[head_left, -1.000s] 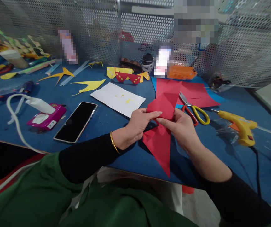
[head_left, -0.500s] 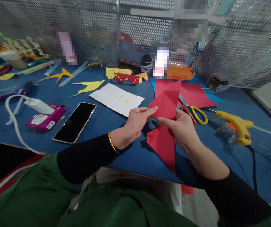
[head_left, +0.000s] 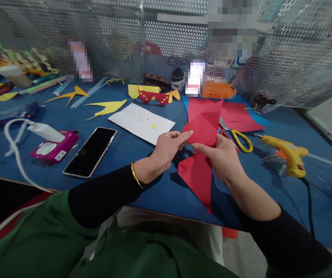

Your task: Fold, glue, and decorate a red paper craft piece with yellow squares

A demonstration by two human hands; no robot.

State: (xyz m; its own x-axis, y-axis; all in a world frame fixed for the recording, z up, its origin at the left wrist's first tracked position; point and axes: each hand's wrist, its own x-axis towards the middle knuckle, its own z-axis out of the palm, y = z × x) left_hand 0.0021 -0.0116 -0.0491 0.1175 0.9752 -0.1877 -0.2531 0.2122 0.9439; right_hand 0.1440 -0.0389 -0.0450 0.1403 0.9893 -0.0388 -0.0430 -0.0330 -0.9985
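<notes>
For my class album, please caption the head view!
Left hand and right hand hold creased red paper beside scissors.

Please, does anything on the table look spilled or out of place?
Slightly: the white sheet beyond the left hand has small yellow specks on its otherwise plain surface. They may be scraps or stains; I cannot tell.

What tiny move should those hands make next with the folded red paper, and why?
Probably run the left hand's thumb along the edge it pinches, to sharpen any fold there. That thumb lies on the upper part of the folded red paper, the right hand grips the opposite side and could steady it, and creases show on its surface.
</notes>
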